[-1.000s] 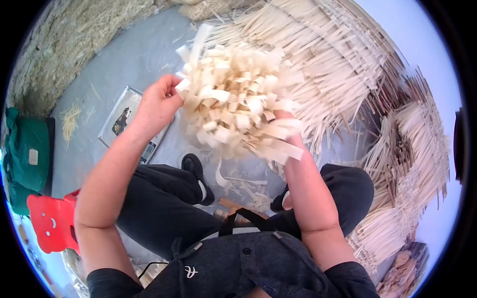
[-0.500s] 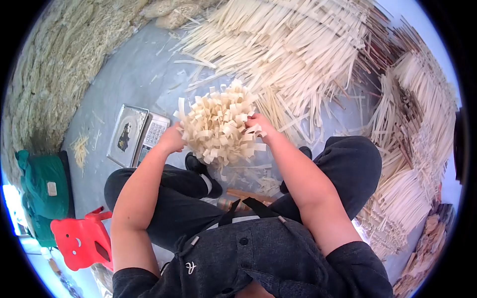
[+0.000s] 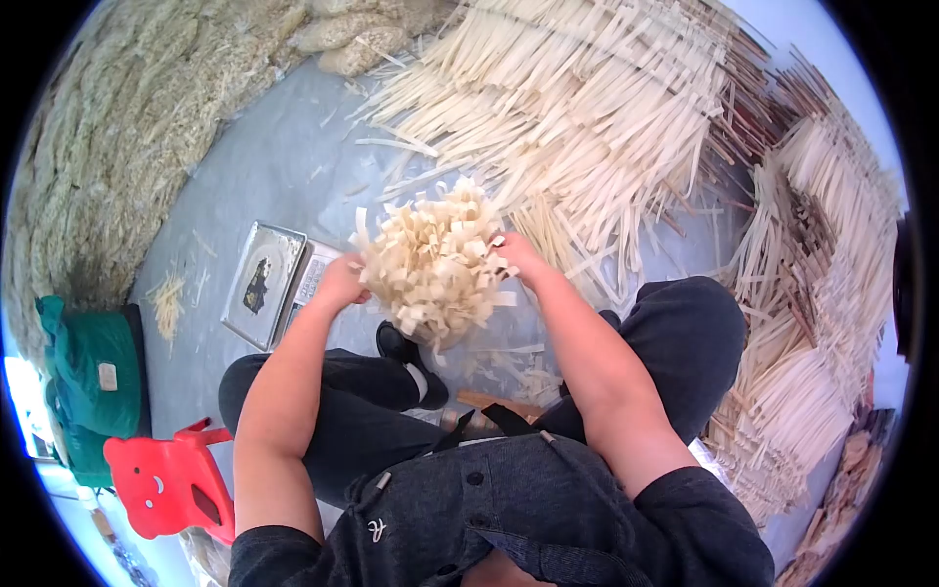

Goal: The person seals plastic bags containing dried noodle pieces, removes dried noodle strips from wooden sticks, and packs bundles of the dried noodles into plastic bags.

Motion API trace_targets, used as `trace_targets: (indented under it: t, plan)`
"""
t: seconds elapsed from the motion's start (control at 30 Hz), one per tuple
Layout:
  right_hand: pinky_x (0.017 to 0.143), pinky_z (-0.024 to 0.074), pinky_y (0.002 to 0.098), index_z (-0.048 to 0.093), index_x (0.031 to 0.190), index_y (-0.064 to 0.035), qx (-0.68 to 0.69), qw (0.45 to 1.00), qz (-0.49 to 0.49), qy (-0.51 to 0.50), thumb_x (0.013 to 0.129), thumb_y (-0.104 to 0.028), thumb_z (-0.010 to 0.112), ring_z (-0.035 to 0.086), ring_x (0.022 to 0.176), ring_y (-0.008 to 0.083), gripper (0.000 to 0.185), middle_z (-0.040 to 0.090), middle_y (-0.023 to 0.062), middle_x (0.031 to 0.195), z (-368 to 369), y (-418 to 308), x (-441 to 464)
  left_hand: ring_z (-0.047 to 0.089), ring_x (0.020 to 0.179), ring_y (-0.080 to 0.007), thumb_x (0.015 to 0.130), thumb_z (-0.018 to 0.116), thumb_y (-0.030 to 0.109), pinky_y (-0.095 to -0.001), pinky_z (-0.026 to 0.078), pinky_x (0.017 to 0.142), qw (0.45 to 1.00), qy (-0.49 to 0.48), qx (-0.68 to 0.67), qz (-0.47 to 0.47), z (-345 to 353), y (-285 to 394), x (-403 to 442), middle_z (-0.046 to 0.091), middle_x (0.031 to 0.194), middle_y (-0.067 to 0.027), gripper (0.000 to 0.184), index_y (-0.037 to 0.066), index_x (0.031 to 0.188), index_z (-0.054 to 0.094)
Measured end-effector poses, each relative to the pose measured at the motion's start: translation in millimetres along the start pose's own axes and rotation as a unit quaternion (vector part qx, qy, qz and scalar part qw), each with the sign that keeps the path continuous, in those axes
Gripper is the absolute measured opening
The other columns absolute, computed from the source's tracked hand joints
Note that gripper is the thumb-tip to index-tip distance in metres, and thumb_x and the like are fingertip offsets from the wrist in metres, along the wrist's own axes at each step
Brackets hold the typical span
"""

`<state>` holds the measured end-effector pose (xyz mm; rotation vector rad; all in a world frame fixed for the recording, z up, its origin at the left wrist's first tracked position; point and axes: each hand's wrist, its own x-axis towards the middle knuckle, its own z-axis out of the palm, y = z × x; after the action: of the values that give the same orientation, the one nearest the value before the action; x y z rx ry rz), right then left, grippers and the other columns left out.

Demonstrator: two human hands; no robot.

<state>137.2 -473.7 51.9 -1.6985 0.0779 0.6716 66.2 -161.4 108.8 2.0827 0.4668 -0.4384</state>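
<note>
Grey floor (image 3: 284, 166) between scale (image 3: 262, 318) and ragged-edged strip pile (image 3: 587, 117), bundle (image 3: 435, 256) handheld

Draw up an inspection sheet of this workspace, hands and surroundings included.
Surface: grey floor.
Job's things: bundle of pale strips, many curled ends showing.
Clutter: loose scraps on the floor, left of a scale.
Hands: left hand and right hand at opposite sides of the bundle; grip partly hidden.
Cables: nothing seen.
Surroundings: piled long strips ahead and to the right; red chair at left.
</note>
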Motion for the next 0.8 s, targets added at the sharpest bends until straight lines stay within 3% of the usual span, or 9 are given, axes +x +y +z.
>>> trace_targets:
  t: [0.1,0.17,0.2,0.3,0.43,0.5,0.6,0.7,0.8]
  plan:
    - [0.052,0.0547,0.0306,0.064,0.09,-0.0008,0.019,0.999,-0.022,-0.018,0.085,-0.011,0.057,0.065,0.06,0.0174,0.013,0.066,0.0101,0.077,2.4,-41.3,-26.8,0.062,0.059,-0.0148,0.082,0.065,0.015,-0.0277,0.052,0.053,0.998,0.037,0.037,0.024,-33.0,22.5,-13.0,0.065,0.079,-0.009,0.021,0.002,0.098,0.062]
    - [0.051,0.0539,0.0292,0.062,0.082,-0.0026,0.044,0.995,-0.043,-0.074,0.086,-0.012,0.057,0.064,0.055,0.0156,0.011,0.064,0.0087,0.072,1.8,-52.2,-34.2,0.061,0.057,-0.014,0.082,0.064,0.015,-0.0271,0.052,0.052,0.999,0.039,-0.002,0.033,-42.2,10.1,-7.1,0.064,0.077,-0.0074,0.019,0.002,0.095,0.062]
    - [0.049,0.0531,0.0285,0.06,0.078,-0.004,0.021,0.998,-0.035,-0.05,0.087,-0.012,0.057,0.063,0.053,0.0155,0.012,0.063,0.0083,0.07,1.5,-60.5,-36.1,0.059,0.056,-0.0132,0.082,0.064,0.014,-0.0265,0.051,0.051,0.998,0.042,-0.032,0.045,-46.0,8.7,-6.0,0.063,0.075,-0.0057,0.016,0.002,0.093,0.062]
    - [0.049,0.0532,0.0289,0.059,0.079,-0.0029,0.002,0.994,-0.095,-0.06,0.088,-0.012,0.056,0.062,0.052,0.0156,0.013,0.062,0.0082,0.069,-2.9,-93.4,-42.1,0.057,0.055,-0.0113,0.082,0.062,0.012,-0.0256,0.049,0.05,0.987,0.07,-0.112,0.088,-48.0,36.6,-28.4,0.061,0.072,-0.0036,0.013,0.003,0.09,0.061]
    - [0.05,0.0535,0.0293,0.057,0.08,-0.0024,-0.012,0.988,-0.124,-0.087,0.091,-0.012,0.055,0.063,0.054,0.0162,0.015,0.063,0.0084,0.07,-10.8,-133.4,-60.6,0.053,0.056,-0.0071,0.084,0.06,0.013,-0.0223,0.045,0.049,0.99,0.08,-0.045,0.104,-66.1,67.9,-45.4,0.058,0.069,-0.0001,0.008,0.005,0.086,0.059]
    - [0.05,0.0536,0.0293,0.057,0.08,-0.0028,-0.009,0.988,-0.13,-0.088,0.091,-0.013,0.054,0.063,0.055,0.0164,0.015,0.063,0.0086,0.071,-17.3,-150.8,-72.9,0.056,0.055,-0.0103,0.082,0.06,0.01,-0.0246,0.047,0.048,0.985,0.08,-0.057,0.14,-72.8,91.5,-51.9,0.06,0.07,-0.004,0.01,0.001,0.087,0.058]
    - [0.05,0.053,0.0286,0.057,0.08,-0.0027,-0.036,0.991,-0.114,-0.061,0.091,-0.013,0.055,0.063,0.055,0.0165,0.015,0.063,0.0085,0.071,-32.0,-149.8,-76.8,0.056,0.055,-0.0106,0.082,0.06,0.009,-0.0251,0.047,0.047,0.98,0.133,-0.045,0.138,-65.0,93.2,-50.7,0.059,0.067,-0.0046,0.009,0.001,0.085,0.059]
    - [0.051,0.0516,0.026,0.054,0.078,-0.0071,-0.094,0.985,-0.128,-0.063,0.093,-0.019,0.056,0.062,0.056,0.0131,0.019,0.06,0.0045,0.069,-33.8,-142.6,-83.9,0.055,0.054,-0.0105,0.081,0.059,0.008,-0.0252,0.048,0.048,0.983,0.104,-0.054,0.14,-50.1,81.1,-32.9,0.059,0.067,-0.0046,0.008,0.001,0.084,0.06]
    - [0.051,0.0506,0.0251,0.054,0.077,-0.0058,-0.05,0.992,-0.118,-0.021,0.093,-0.019,0.055,0.06,0.056,0.0125,0.021,0.06,0.0045,0.068,-41.6,-128.1,-74.4,0.055,0.054,-0.01,0.081,0.058,0.008,-0.0253,0.048,0.049,0.982,0.117,-0.08,0.125,-41.8,84.5,-18.9,0.059,0.067,-0.0042,0.008,0.0,0.084,0.06]
